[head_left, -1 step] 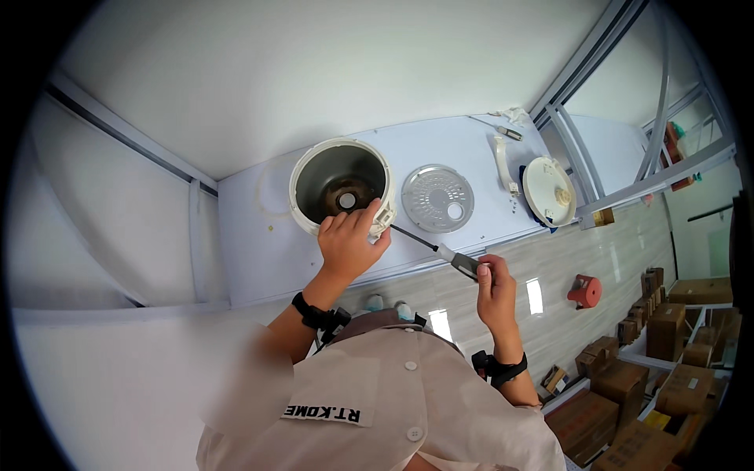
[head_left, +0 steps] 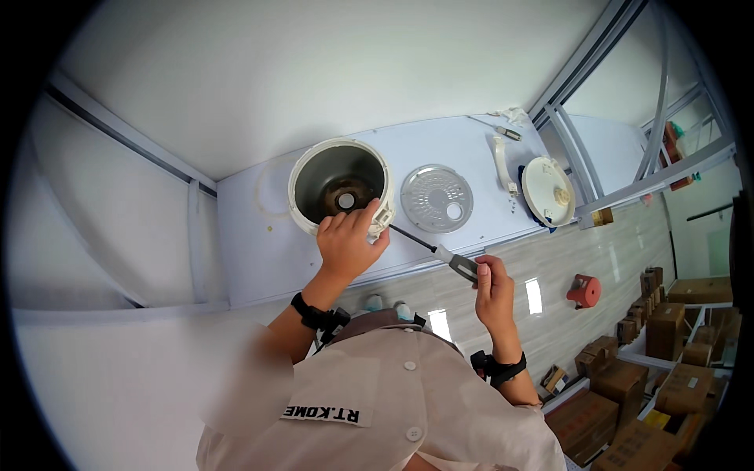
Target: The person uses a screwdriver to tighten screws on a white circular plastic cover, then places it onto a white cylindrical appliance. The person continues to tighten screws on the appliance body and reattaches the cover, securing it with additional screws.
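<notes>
The rice cooker body (head_left: pixel 339 184) stood open on the white surface (head_left: pixel 259 243), its heating plate bare at the bottom, close to the edge nearest you. Your left hand (head_left: pixel 345 243) was closed over its rim, fingers curled at the white hinge bracket (head_left: pixel 382 216). Your right hand (head_left: pixel 491 290) held a tight grip on the grey handle of a screwdriver (head_left: pixel 440 253). Its dark shaft ran up and left to that bracket, and the tip was hidden behind your left hand, so you could not tell whether it sat in a screw.

Just right of the cooker lay a perforated metal disc (head_left: pixel 437 198), clear of it. Further right were a white handle piece (head_left: pixel 501 161) and a round white lid (head_left: pixel 547 191) near the surface's right end, with a second small screwdriver (head_left: pixel 503 131) behind them.

The screwdriver handle hung out past the front edge, over the tiled floor (head_left: pixel 550 330). Bare surface lay left of the cooker. A wall closed the back, and metal frame posts (head_left: pixel 581 149) closed the right. Cardboard boxes (head_left: pixel 667 330) stood well apart on the floor.
</notes>
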Demonstrator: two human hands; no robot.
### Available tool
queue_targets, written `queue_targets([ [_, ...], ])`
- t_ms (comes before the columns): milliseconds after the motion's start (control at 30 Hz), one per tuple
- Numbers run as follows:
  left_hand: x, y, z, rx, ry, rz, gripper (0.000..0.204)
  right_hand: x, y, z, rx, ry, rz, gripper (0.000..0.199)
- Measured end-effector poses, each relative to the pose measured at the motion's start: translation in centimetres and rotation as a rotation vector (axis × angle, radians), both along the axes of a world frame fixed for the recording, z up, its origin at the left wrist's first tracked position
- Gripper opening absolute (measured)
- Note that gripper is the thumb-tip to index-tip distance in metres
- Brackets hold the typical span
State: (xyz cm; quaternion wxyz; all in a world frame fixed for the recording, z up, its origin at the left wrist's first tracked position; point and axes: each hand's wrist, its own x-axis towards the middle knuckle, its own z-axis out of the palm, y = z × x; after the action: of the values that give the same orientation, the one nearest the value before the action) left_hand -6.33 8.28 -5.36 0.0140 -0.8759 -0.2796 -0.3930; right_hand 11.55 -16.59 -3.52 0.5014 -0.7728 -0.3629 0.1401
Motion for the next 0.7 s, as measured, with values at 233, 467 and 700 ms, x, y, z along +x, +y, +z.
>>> queue_targets([
  [233,-0.1,0.0,0.1,-0.041,0.015,0.01,0.052,0.2,-0.7,0.3,0.096,0.083,0.154,0.046],
  [467,-0.1,-0.1,0.2,-0.035,-0.001,0.002,0.05,1.1,-1.6,-2.4,-0.006,0.003,0.123,0.047],
  [700,-0.2,-0.2,0.3,-0.042,-0.003,0.001,0.05,0.3,-0.1,1.7,-0.069,0.073,0.155,0.052],
])
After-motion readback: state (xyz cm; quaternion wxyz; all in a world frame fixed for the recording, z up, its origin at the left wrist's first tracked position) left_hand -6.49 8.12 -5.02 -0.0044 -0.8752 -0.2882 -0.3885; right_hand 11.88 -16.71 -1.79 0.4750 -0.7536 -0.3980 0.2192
